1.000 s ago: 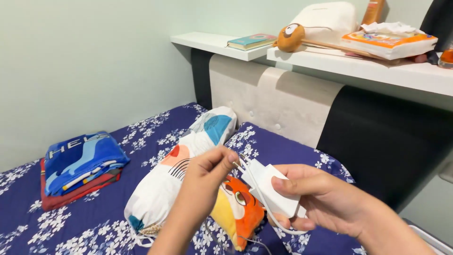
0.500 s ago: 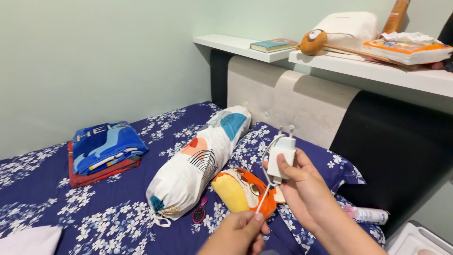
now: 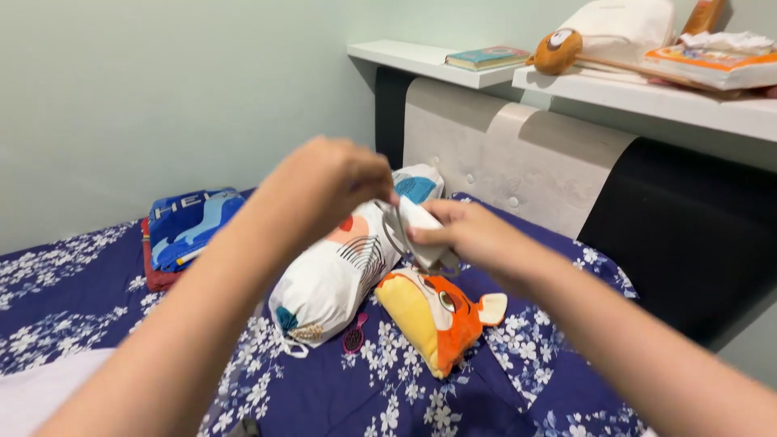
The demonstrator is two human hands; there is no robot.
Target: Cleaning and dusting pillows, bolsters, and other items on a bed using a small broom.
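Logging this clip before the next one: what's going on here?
A person holds a white charger above a bed, gripped in the right hand. The left hand is up beside it with the cable looped at the charger; motion blur hides the exact grip. Below lie a patterned bolster pillow, an orange fox-shaped cushion and a small pink hairbrush. Folded towels sit further left.

**One soft pack on the shelf, no signs or screens**

A flat, soft plastic package, white with an orange band [image 3: 712,66], lies on the white headboard shelf [image 3: 647,101] near its right end, with crumpled white tissue poking from its top. Just behind it, at the shelf's back edge, stands a slim orange-brown bottle [image 3: 706,14], cut off by the frame. I can spot no signs or screens.
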